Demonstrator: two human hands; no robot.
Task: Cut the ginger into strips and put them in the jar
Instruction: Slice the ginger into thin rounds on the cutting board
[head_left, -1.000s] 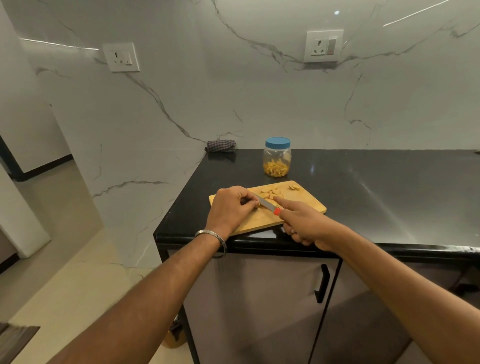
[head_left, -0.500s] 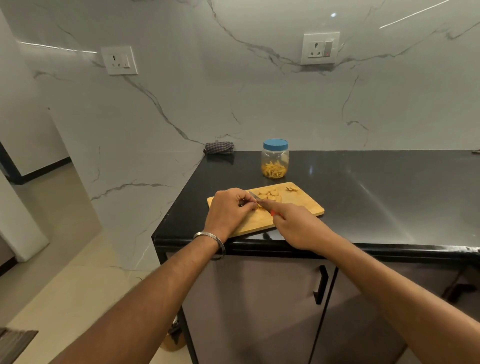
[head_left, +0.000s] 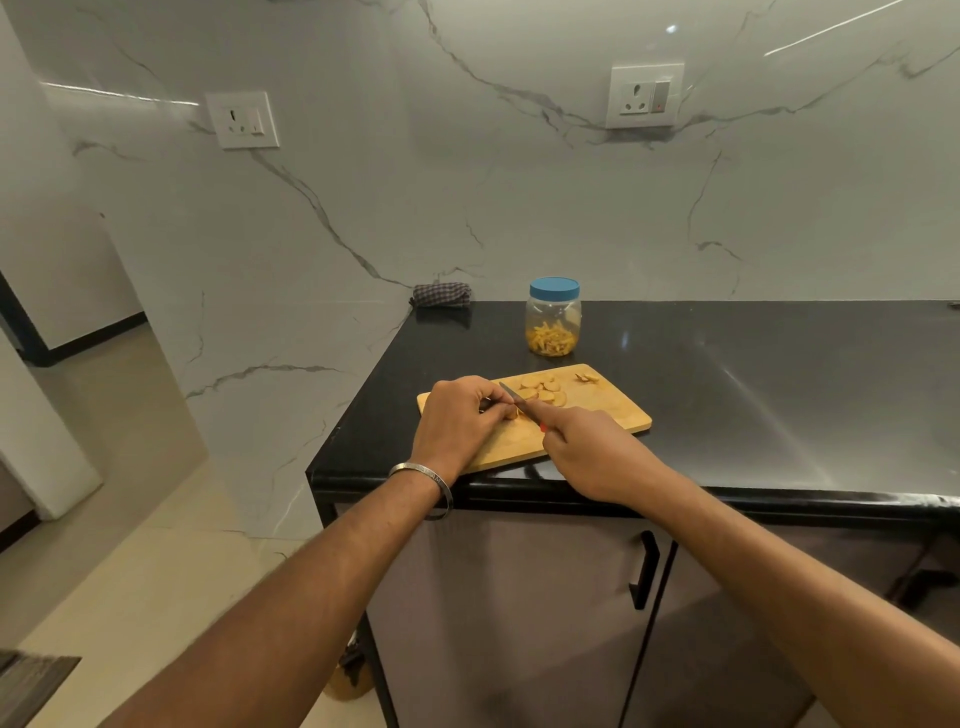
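A wooden cutting board (head_left: 613, 410) lies near the counter's front left corner. My left hand (head_left: 460, 421) pins a small piece of ginger (head_left: 511, 412) on it with curled fingers. My right hand (head_left: 592, 449) grips a knife (head_left: 514, 397) with a red-marked handle, its blade angled across the ginger next to my left fingertips. Several round ginger slices (head_left: 543, 389) lie just behind the blade, and a few scraps (head_left: 587, 378) sit at the board's far right corner. Behind the board stands a clear jar (head_left: 553, 325) with a blue lid on, holding yellow ginger strips.
The black countertop (head_left: 753, 395) stretches to the right. A checked cloth (head_left: 441, 294) lies in the back left corner against the marble wall. Below the counter edge is a cabinet door with a black handle (head_left: 644, 577). The floor drops off to the left.
The knife blade has moved back and up toward my left fingertips, and my right hand has shifted slightly with it. My left hand stays on the ginger.
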